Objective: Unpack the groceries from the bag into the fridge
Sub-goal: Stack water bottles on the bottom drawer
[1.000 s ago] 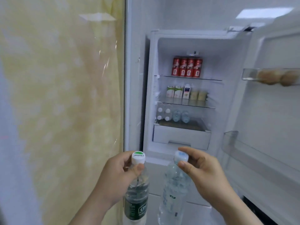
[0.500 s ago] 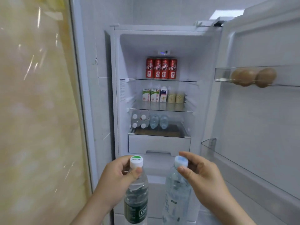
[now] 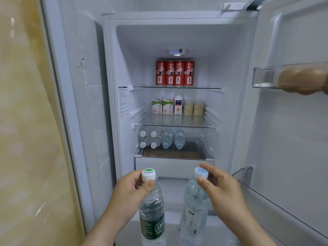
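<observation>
Seen from the head camera, a person stands before the open fridge [image 3: 177, 34] with a water bottle in each of their hands, low in the centre of the frame. The left hand [image 3: 129, 194] pinches the green-labelled bottle [image 3: 151, 212] by its neck just under the white cap, thumb in front. The right hand [image 3: 223, 190] pinches the blue-capped bottle [image 3: 194, 206] at the cap between thumb and fingers. Both bottles hang upright, side by side but apart, in front of the white drawer [image 3: 174, 168] and outside the compartment. Much of the unpacking looks done. Four red cans [image 3: 174, 72] stand in a row on the top shelf at centre frame. Cartons [image 3: 166, 106] and two jars [image 3: 193, 108] line the shelf below. Several bottles [image 3: 159, 139] lie on their sides on the third shelf, caps toward the camera. Eggs [image 3: 301, 79] sit in the door tray at the right edge. The two held bottles have yet to go in; bare room shows to the right of the lying bottles and in the lower door bin [image 3: 247, 174]. The bag is out of frame, so what remains in it cannot be told.
</observation>
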Demonstrator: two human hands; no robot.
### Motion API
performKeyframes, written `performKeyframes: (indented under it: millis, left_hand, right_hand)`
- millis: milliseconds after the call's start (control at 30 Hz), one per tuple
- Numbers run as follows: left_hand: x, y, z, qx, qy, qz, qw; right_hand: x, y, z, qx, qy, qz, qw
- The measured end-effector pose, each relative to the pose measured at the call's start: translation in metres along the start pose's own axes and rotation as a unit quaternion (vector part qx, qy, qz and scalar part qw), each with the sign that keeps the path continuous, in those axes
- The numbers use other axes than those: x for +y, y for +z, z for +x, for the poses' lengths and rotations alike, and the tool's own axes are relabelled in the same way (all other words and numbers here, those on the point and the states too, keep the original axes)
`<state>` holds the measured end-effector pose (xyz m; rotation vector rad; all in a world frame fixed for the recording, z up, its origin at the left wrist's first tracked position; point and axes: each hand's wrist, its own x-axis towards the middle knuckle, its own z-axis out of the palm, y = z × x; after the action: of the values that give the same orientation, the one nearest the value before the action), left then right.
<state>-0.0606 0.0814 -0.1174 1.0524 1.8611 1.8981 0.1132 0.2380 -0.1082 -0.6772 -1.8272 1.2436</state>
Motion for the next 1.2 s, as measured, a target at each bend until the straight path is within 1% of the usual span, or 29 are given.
performKeyframes:
  millis: [167, 400, 567, 667, 767, 900, 1200]
  left_hand:
    - [-0.026, -0.003, 0.059, -0.011, -0.003, -0.014, 1.000]
    - [-0.071, -0.010, 0.154, -0.034, 0.012, -0.006, 0.999]
    - [-0.098, 0.002, 0.206, -0.070, 0.011, 0.009, 0.997]
    - [-0.109, 0.013, 0.223, -0.080, -0.003, 0.003, 0.997]
    - [-0.116, 0.022, 0.237, -0.082, 0.001, 0.007, 0.997]
    - [-0.119, 0.032, 0.249, -0.087, 0.005, 0.012, 0.996]
    - [-0.118, 0.037, 0.263, -0.086, 0.013, 0.002, 0.996]
  right_hand:
    - [0.025, 0.027, 0.049, 0.029, 0.013, -0.036, 0.999]
    - [0.059, 0.059, 0.125, 0.052, 0.047, -0.107, 0.992]
    - [0.087, 0.069, 0.167, 0.079, 0.062, -0.144, 0.984]
    - [0.101, 0.065, 0.184, 0.107, 0.070, -0.155, 0.980]
    - [0.116, 0.056, 0.198, 0.119, 0.069, -0.184, 0.973]
    - [0.125, 0.048, 0.207, 0.139, 0.079, -0.162, 0.974]
    - [0.144, 0.050, 0.225, 0.146, 0.093, -0.143, 0.974]
